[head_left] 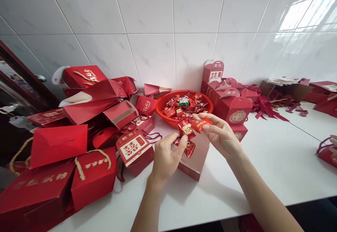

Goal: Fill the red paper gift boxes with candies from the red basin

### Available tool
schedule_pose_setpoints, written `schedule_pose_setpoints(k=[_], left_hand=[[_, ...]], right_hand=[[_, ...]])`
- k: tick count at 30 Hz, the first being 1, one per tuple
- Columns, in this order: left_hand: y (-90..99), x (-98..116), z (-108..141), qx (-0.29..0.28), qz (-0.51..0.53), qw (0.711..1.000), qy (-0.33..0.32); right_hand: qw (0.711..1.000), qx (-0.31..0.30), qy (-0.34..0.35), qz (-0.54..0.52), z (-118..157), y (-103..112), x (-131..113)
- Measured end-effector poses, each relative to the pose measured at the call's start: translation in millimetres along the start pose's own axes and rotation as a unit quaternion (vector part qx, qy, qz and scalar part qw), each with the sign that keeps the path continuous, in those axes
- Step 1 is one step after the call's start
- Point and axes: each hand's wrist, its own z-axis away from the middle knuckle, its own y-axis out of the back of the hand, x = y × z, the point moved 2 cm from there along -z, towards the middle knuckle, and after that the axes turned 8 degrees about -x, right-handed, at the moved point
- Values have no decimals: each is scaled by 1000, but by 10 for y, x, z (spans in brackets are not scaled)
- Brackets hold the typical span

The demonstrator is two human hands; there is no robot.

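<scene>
My left hand (168, 154) pinches several red candy packets (186, 128), the upper one showing a pale nut picture. Just to the right, my right hand (219, 132) holds a small orange-red wrapped candy (202, 124) between thumb and fingers, close beside those packets. Under both hands a red and tan box (196, 163) lies on the white table. Behind them stands a red bowl (163, 114) of wrapped candies, one of them green and white.
Red gift boxes (59, 142) with rope handles pile up at the left. More red boxes (229, 109) are stacked right of the bowl, beside red ribbons (265, 105). At the right edge, part of another hand (334, 141) is near a red box (328, 156).
</scene>
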Motion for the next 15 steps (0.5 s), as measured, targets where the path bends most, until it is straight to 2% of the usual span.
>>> schedule_pose_setpoints(k=[8, 15], left_hand=[[92, -40, 2, 85, -41, 995, 17], [114, -76, 20, 62, -29, 997, 28]], right_hand=[[998, 0, 36, 57, 3, -39, 43], [989, -6, 69, 131, 30, -78, 76]])
